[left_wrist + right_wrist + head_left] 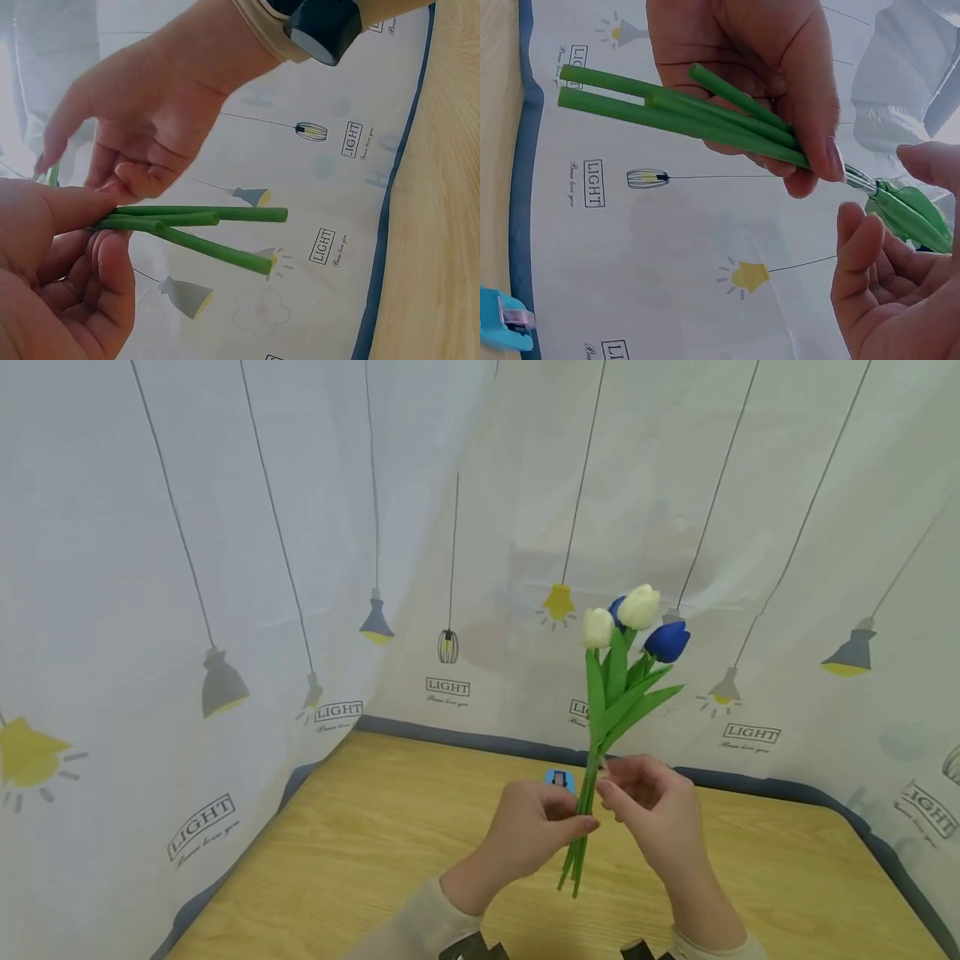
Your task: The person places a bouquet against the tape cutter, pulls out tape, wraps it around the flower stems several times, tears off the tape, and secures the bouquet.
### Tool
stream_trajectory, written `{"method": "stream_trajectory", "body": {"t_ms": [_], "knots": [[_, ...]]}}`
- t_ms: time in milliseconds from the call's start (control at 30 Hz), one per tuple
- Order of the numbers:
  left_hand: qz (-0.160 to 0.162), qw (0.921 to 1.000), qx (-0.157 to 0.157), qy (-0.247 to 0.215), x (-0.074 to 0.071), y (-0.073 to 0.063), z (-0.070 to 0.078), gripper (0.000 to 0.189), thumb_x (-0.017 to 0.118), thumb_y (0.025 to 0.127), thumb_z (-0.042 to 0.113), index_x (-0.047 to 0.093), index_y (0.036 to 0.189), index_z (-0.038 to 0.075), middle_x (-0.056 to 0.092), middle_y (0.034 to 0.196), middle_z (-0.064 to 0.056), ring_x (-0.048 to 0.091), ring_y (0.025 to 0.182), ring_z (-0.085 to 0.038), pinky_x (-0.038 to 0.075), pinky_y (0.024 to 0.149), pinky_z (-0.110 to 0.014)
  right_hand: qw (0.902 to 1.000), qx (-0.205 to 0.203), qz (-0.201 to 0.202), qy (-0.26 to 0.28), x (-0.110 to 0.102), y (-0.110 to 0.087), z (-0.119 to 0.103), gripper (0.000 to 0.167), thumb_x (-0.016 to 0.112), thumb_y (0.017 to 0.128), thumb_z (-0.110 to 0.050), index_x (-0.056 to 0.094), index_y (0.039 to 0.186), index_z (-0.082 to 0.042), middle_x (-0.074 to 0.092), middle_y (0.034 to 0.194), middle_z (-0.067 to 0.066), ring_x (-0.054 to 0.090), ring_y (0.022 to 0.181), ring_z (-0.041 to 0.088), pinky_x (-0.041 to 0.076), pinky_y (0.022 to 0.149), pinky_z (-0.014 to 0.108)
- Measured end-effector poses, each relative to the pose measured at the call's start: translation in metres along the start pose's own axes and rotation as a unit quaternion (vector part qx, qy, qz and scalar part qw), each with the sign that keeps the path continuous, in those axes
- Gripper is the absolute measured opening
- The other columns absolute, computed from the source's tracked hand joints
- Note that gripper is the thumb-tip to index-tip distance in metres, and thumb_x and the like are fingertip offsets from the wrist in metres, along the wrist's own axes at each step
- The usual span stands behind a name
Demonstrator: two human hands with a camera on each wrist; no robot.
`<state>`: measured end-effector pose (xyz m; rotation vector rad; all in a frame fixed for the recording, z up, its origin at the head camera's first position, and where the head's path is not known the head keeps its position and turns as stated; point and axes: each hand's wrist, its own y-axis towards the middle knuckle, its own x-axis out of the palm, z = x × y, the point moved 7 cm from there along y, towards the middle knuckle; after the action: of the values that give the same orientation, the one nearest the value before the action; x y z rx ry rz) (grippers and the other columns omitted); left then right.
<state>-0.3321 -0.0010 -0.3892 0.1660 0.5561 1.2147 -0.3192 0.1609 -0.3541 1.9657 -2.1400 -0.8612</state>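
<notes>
A bunch of artificial tulips point(600, 710), with white and blue blooms and green leaves, stands nearly upright over the table. My left hand point(528, 827) pinches its green stems between thumb and fingers, the cut ends sticking out below. Higher up, my right hand point(660, 814) is beside the stems just under the leaves. In the right wrist view the thumb and forefinger of the right hand point(900, 292) stand apart, the other fingers loosely curled. Something clear and shiny, like tape point(861, 180), lies around the stems there. The blooms are outside both wrist views.
A small light-blue tape dispenser point(559, 779) lies on the wood-grain table point(360, 835) behind the hands. White cloth point(480, 710) printed with hanging lamps surrounds the table, its dark blue hem along the table's edges.
</notes>
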Motion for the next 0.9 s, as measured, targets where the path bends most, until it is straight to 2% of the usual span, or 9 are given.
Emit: {"method": "stream_trajectory", "body": {"t_ms": [133, 367, 467, 533, 700, 900], "knots": [[0.009, 0.9998, -0.001, 0.016, -0.001, -0.001, 0.002, 0.015, 0.083, 0.094, 0.018, 0.082, 0.084, 0.007, 0.077, 0.075, -0.011, 0.061, 0.061, 0.005, 0.053, 0.06, -0.015, 0.998, -0.01, 0.057, -0.026, -0.009, -0.005, -0.01, 0.019, 0.082, 0.093, -0.008, 0.073, 0.108, -0.001, 0.07, 0.083, -0.015, 0.068, 0.074, 0.003, 0.059, 0.066, 0.014], [0.018, 0.9992, -0.018, 0.03, 0.001, -0.002, -0.002, 0.013, 0.084, 0.093, 0.018, 0.083, 0.085, 0.008, 0.078, 0.076, -0.007, 0.063, 0.063, 0.004, 0.055, 0.061, -0.016, 0.9947, -0.026, 0.084, -0.053, -0.007, -0.013, -0.026, 0.022, 0.088, 0.087, -0.008, 0.074, 0.104, -0.003, 0.071, 0.085, -0.012, 0.069, 0.074, 0.002, 0.06, 0.068, 0.014], [0.021, 0.9989, -0.019, 0.037, 0.001, -0.002, -0.003, 0.014, 0.084, 0.093, 0.021, 0.083, 0.085, 0.01, 0.077, 0.075, -0.002, 0.063, 0.063, 0.004, 0.056, 0.061, -0.017, 0.9919, -0.031, 0.109, -0.057, -0.007, -0.014, -0.029, 0.011, 0.083, 0.092, -0.007, 0.074, 0.098, -0.002, 0.072, 0.079, -0.009, 0.068, 0.069, 0.001, 0.059, 0.064, 0.014], [0.021, 0.9988, -0.018, 0.041, 0.002, -0.002, -0.003, 0.014, 0.084, 0.093, 0.022, 0.083, 0.085, 0.011, 0.077, 0.074, 0.001, 0.064, 0.063, 0.005, 0.057, 0.061, -0.017, 0.9891, -0.035, 0.13, -0.06, -0.009, -0.015, -0.03, 0.007, 0.078, 0.096, -0.006, 0.074, 0.094, -0.001, 0.073, 0.077, -0.003, 0.068, 0.065, 0.001, 0.059, 0.061, 0.014], [0.025, 0.9986, -0.014, 0.045, 0.001, -0.002, -0.001, 0.012, 0.084, 0.093, 0.02, 0.083, 0.084, 0.012, 0.078, 0.074, 0.001, 0.064, 0.062, 0.005, 0.057, 0.061, -0.016, 0.9868, -0.029, 0.149, -0.056, -0.013, -0.015, -0.029, 0.013, 0.069, 0.103, -0.005, 0.076, 0.094, 0.0, 0.077, 0.082, 0.014, 0.069, 0.064, -0.002, 0.059, 0.059, 0.015], [0.03, 0.9988, -0.015, 0.037, 0.0, -0.003, 0.001, 0.014, 0.086, 0.092, 0.021, 0.082, 0.083, 0.011, 0.078, 0.075, -0.004, 0.065, 0.062, 0.004, 0.057, 0.061, -0.017, 0.9865, -0.02, 0.143, -0.077, -0.015, -0.012, -0.026, 0.021, 0.063, 0.107, -0.011, 0.076, 0.098, 0.002, 0.078, 0.085, 0.017, 0.068, 0.064, -0.005, 0.059, 0.06, 0.013]]}}
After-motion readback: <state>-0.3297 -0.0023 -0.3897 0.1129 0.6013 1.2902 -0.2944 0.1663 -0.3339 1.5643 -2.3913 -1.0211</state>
